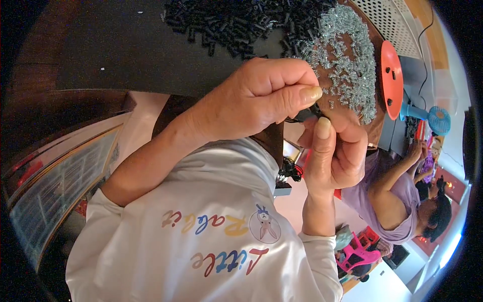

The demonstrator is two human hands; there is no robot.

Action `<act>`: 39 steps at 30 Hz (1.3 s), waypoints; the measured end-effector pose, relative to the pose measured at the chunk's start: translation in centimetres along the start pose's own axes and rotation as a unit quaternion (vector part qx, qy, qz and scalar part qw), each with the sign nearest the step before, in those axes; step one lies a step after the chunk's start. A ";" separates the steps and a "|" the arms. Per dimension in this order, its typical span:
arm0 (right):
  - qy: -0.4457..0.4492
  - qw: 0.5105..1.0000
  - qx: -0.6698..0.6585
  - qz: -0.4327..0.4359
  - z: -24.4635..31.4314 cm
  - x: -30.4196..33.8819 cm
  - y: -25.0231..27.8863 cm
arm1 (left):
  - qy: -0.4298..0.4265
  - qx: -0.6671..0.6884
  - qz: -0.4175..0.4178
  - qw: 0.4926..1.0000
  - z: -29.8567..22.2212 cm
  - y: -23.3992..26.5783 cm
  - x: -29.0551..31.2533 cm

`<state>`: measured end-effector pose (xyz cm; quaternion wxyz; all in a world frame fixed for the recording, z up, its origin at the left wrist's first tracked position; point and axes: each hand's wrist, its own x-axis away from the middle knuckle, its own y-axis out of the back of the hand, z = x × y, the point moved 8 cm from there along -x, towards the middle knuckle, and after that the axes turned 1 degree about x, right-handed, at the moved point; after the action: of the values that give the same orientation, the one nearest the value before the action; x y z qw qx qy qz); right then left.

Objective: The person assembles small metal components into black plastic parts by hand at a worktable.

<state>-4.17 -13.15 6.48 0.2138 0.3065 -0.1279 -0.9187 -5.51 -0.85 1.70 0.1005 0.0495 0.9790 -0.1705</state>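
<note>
My left hand [271, 93] is closed in a pinch, thumb pressed against the curled forefinger. Just below its fingertips is a small black part [315, 109], mostly covered by fingers, so its exact kind does not show. My right hand [334, 151] meets it from the other side, thumb raised and fingers curled round the same part. Beyond the hands lies a heap of short black plastic pieces [226, 25]. Small silvery coil springs [352, 70] are spread to its right, close to my fingertips.
A red plate [391, 60] with a few black pieces stands right of the springs. Beside it is a small blue fan [439, 121]. A co-worker in a lilac top [382, 196] sits at the right. The dark tabletop [126, 55] runs to the left, with tiny white bits on it.
</note>
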 end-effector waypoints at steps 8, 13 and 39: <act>0.038 0.997 0.074 0.005 0.0 -0.1 0.6 | -0.016 -0.051 -0.024 0.998 -0.4 0.2 0.1; 0.070 0.984 0.158 0.043 1.1 -0.8 0.3 | -0.034 -0.086 -0.045 0.995 -0.7 0.5 0.2; 0.045 0.995 0.093 0.013 -0.2 0.1 0.8 | 0.001 -0.055 -0.036 0.998 -0.4 0.3 0.2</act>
<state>-3.88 -13.91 6.55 0.2013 0.3647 -0.2072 -0.8852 -5.74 -0.45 1.89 0.0961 0.0084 0.9881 -0.1197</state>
